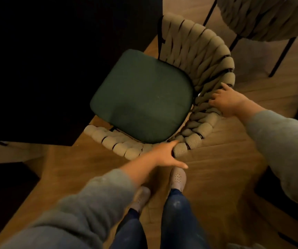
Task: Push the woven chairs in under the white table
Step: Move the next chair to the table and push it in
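On the nearer woven chair (198,51) of two, left hand (164,155) and right hand (229,102) grip.

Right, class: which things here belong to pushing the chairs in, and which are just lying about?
Job: beige woven chair with green seat cushion; second beige woven chair beyond it; table, dark in this light; left hand and right hand, both gripping the first chair's back.
Just there: wooden plank floor; pale perforated shoes.
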Action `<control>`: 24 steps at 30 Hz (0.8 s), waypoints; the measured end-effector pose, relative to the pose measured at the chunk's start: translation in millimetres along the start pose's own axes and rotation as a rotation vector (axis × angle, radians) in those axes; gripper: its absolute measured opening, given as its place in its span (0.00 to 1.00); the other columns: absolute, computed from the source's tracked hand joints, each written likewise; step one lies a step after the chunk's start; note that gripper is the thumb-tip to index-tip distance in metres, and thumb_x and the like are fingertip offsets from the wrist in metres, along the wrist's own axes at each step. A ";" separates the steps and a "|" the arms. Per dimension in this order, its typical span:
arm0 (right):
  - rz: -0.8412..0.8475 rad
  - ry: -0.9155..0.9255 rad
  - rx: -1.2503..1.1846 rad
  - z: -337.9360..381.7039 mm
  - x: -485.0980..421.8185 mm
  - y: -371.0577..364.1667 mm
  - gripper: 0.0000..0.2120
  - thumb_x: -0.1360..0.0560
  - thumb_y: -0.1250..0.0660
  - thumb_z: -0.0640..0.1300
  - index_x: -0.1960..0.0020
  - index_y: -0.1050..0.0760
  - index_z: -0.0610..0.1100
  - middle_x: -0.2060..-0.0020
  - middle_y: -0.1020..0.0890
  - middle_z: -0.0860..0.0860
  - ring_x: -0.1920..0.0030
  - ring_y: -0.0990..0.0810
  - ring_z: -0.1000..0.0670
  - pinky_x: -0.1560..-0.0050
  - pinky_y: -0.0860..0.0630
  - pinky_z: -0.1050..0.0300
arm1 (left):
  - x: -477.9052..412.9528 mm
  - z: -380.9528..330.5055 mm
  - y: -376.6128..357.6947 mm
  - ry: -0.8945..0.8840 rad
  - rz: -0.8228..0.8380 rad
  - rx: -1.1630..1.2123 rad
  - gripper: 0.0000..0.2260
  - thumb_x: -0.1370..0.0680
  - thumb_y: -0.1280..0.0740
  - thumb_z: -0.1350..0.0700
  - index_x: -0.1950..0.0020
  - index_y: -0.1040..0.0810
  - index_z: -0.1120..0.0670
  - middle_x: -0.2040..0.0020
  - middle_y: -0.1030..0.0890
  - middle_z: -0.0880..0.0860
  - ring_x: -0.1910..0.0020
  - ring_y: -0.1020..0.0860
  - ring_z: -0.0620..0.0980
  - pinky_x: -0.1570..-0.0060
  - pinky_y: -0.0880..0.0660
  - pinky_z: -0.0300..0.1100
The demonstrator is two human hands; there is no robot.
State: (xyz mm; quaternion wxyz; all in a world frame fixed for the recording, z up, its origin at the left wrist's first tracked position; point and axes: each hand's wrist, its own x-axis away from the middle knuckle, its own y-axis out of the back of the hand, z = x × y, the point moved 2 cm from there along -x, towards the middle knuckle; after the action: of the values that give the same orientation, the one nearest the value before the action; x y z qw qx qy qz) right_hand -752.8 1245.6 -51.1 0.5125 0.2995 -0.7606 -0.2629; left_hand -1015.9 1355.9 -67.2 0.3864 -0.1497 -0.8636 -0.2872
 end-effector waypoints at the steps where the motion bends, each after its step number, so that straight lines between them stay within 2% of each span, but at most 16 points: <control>1: -0.026 -0.002 0.000 1.2 -0.8 -2.0 0.23 0.24 0.38 0.51 0.30 0.32 0.54 0.33 0.28 0.50 0.30 0.33 0.46 0.27 0.46 0.42 | -5.8 -2.8 -9.4 -0.009 -0.104 -0.082 0.42 0.33 0.26 0.37 0.24 0.38 0.49 0.31 0.26 0.52 0.35 0.26 0.55 0.38 0.26 0.53; 3: -0.045 0.002 -0.018 6.0 2.2 -4.7 0.21 0.24 0.38 0.52 0.31 0.31 0.55 0.35 0.26 0.51 0.32 0.31 0.46 0.30 0.42 0.46 | -9.5 -0.2 -19.8 -0.020 -0.324 -0.304 0.31 0.27 0.28 0.45 0.28 0.34 0.48 0.37 0.22 0.53 0.40 0.22 0.56 0.43 0.24 0.53; 5: -0.060 -0.010 -0.042 12.8 7.4 -7.6 0.21 0.24 0.38 0.52 0.31 0.30 0.55 0.36 0.26 0.51 0.33 0.31 0.46 0.32 0.40 0.47 | -5.7 8.2 -25.2 -0.028 -0.389 -0.359 0.26 0.25 0.30 0.50 0.29 0.33 0.48 0.39 0.21 0.53 0.41 0.21 0.56 0.43 0.23 0.52; 9: -0.024 -0.043 -0.103 46.5 34.7 -11.6 0.21 0.25 0.37 0.52 0.33 0.30 0.55 0.38 0.25 0.52 0.35 0.30 0.46 0.33 0.38 0.47 | 11.2 25.0 -38.2 -0.093 -0.332 -0.406 0.24 0.23 0.32 0.51 0.28 0.33 0.47 0.40 0.20 0.54 0.43 0.21 0.56 0.44 0.23 0.52; 14: 0.039 -0.179 -0.211 113.0 73.9 -16.1 0.20 0.26 0.37 0.50 0.34 0.29 0.54 0.38 0.25 0.54 0.34 0.31 0.48 0.32 0.39 0.47 | 42.0 62.5 -48.8 -0.218 -0.268 -0.537 0.25 0.23 0.34 0.52 0.26 0.34 0.48 0.38 0.21 0.54 0.41 0.22 0.57 0.43 0.24 0.50; 20: 0.074 -0.411 -0.433 223.6 129.5 -12.9 0.19 0.27 0.35 0.49 0.37 0.28 0.56 0.40 0.23 0.56 0.34 0.31 0.49 0.32 0.39 0.47 | 87.5 116.9 -53.3 -0.426 -0.168 -0.712 0.24 0.23 0.34 0.49 0.27 0.32 0.48 0.37 0.21 0.53 0.41 0.22 0.55 0.45 0.25 0.48; 24: 0.061 -0.518 -0.595 311.9 159.1 -2.0 0.18 0.28 0.34 0.51 0.39 0.27 0.58 0.42 0.22 0.55 0.37 0.28 0.48 0.33 0.39 0.47 | 117.7 162.5 -52.0 -0.483 -0.060 -0.841 0.24 0.24 0.33 0.49 0.28 0.31 0.46 0.36 0.22 0.51 0.39 0.22 0.54 0.43 0.26 0.47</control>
State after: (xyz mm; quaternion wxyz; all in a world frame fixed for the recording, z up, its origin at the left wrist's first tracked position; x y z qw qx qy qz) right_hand -1091.7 1157.8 -58.5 0.3755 0.0391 -0.7638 -0.5235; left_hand -1212.7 1418.5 -85.5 0.0723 -0.3305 -0.7415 -0.5794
